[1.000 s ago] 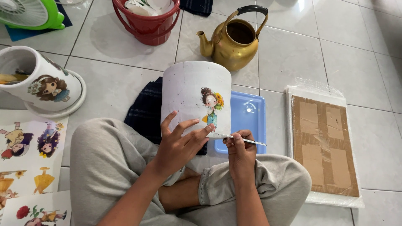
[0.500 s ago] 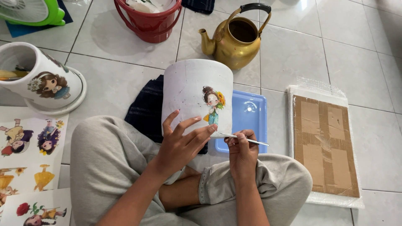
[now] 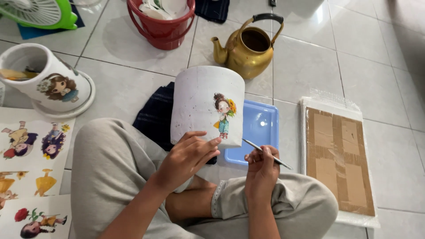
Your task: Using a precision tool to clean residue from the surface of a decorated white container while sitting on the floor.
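— White pot [image 3: 201,104]: where, and pointing which way?
— On the lap, upright but tipped; long axis leaning away toward the brass kettle [image 3: 248,51], girl picture facing up.
— Left hand [image 3: 188,157]?
— Spread open against the lower wall, fingertips pressing.
— Right hand [image 3: 262,170]?
— Pinched shut on a thin tool [image 3: 268,154], just beside the pot, over the blue tray [image 3: 259,128].

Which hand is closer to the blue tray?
Right. The right hand, holding a thin tool, hovers at the blue tray's near edge; the left hand rests on the white pot.
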